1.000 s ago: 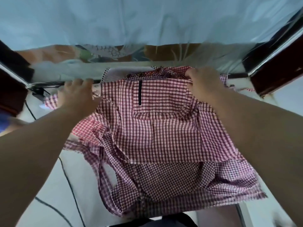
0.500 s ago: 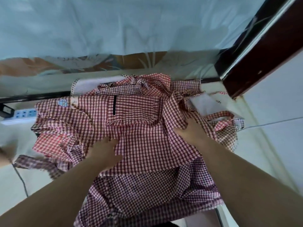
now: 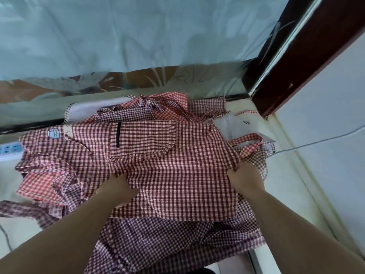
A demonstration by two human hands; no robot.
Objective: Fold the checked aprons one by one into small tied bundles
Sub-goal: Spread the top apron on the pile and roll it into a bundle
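Observation:
A red-and-white checked apron (image 3: 177,175) with a front pocket and a black stripe lies spread on top of a heap of other checked aprons (image 3: 158,244). My left hand (image 3: 116,189) presses on its left part, fingers tucked into a fold of the cloth. At the apron's right edge, my right hand (image 3: 245,177) pinches the fabric beside a loose red checked strap (image 3: 248,143). More crumpled checked cloth lies at the left (image 3: 45,175).
The aprons lie on a pale surface (image 3: 286,184) below a light blue curtain (image 3: 138,32). A dark wooden frame (image 3: 296,62) stands at the upper right. A white power strip (image 3: 9,150) sits at the far left. A thin cable (image 3: 316,142) crosses the right.
Both hands came down from the apron's far top edge to its middle. My right hand then moved right to the apron's edge, pulling the cloth flatter. The view shifted right.

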